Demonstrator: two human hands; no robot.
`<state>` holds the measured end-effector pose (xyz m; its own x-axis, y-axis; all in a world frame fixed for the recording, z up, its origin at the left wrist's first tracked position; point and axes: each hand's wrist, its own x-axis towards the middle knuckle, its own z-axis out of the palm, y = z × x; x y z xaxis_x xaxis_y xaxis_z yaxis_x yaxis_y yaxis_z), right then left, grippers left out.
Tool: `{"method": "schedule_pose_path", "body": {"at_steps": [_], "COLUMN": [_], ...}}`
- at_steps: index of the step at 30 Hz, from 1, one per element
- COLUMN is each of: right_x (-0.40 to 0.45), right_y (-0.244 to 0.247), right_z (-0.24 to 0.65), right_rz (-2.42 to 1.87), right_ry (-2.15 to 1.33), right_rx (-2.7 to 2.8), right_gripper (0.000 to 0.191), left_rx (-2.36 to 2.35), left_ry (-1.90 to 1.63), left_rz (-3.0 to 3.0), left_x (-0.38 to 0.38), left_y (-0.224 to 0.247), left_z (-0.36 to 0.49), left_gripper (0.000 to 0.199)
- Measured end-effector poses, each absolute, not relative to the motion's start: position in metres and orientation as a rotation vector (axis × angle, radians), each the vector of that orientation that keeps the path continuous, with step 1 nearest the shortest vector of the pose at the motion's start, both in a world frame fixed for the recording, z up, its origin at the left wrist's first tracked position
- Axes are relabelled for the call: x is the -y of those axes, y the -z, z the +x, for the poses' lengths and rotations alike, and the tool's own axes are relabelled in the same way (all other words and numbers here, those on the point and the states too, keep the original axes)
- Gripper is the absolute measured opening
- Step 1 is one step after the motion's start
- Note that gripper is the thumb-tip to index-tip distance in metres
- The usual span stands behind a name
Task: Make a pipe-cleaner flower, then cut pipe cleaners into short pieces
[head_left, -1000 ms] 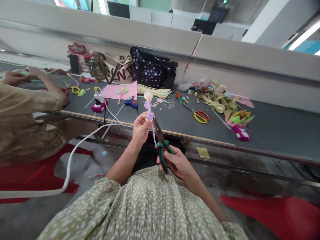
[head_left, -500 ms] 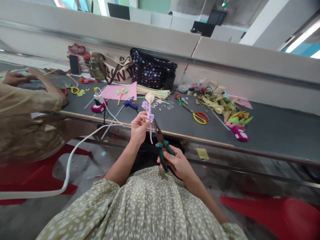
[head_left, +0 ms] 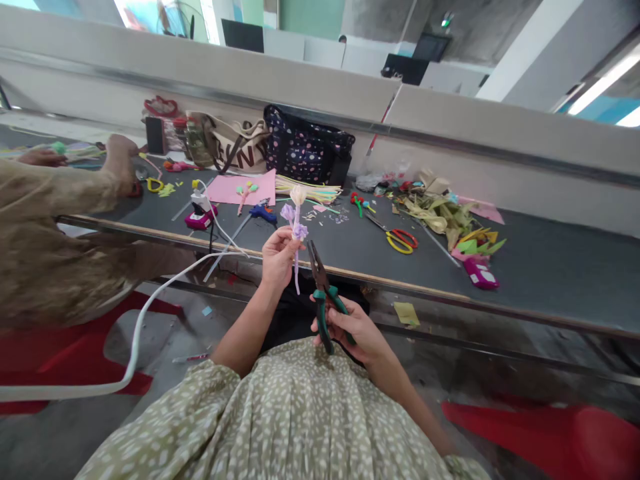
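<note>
My left hand (head_left: 278, 257) pinches a small craft flower stem (head_left: 297, 223), lilac with a cream bud on top, held upright in front of the table edge. The stem's lower end hangs free below my fingers. My right hand (head_left: 351, 327) grips the green handles of a pair of pliers (head_left: 321, 288). Their dark jaws point up toward the stem and stand just right of it, not touching it.
The dark work table (head_left: 540, 257) carries yellow-and-red scissors (head_left: 400, 237), a blue glue gun (head_left: 263, 212), pink paper (head_left: 235, 188), craft scraps, a dotted bag (head_left: 305, 143) and a tote. A co-worker's arm (head_left: 65, 190) reaches in at left. A white cable (head_left: 145, 303) hangs down. Red chairs sit on both sides.
The pliers' jaws have come off the stem and dropped slightly. My left hand has turned the flower a little and moved it leftward. The co-worker's hand has shifted on the table.
</note>
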<state>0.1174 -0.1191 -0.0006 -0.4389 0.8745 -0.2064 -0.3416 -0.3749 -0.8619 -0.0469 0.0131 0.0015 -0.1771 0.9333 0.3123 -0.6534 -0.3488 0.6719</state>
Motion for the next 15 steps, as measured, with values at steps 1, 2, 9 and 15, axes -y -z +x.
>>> {"method": "schedule_pose_path", "body": {"at_steps": [1,2,9,15], "right_x": [0.119,0.118,0.115,0.115], "right_y": [0.002,0.003,0.011,0.010], "right_z": [0.118,0.117,0.114,0.112], "right_rz": [-0.854,-0.841,-0.842,-0.835], "right_ry": [-1.913,-1.919,-1.924,-1.903], "right_rx": [0.974,0.968,0.919,0.904], "right_gripper": [0.045,0.045,0.045,0.042], "left_rx": [-0.487,-0.504,-0.506,-0.463], "left_ry": [-1.762,-1.757,-1.754,-1.803], "left_rz": [0.816,0.790,0.729,0.686], "left_x": [-0.015,-0.017,-0.027,-0.024], "left_y": [0.001,0.003,0.017,0.013], "left_z": [-0.047,-0.046,-0.045,-0.045], "left_gripper": [0.026,0.026,0.033,0.058]}}
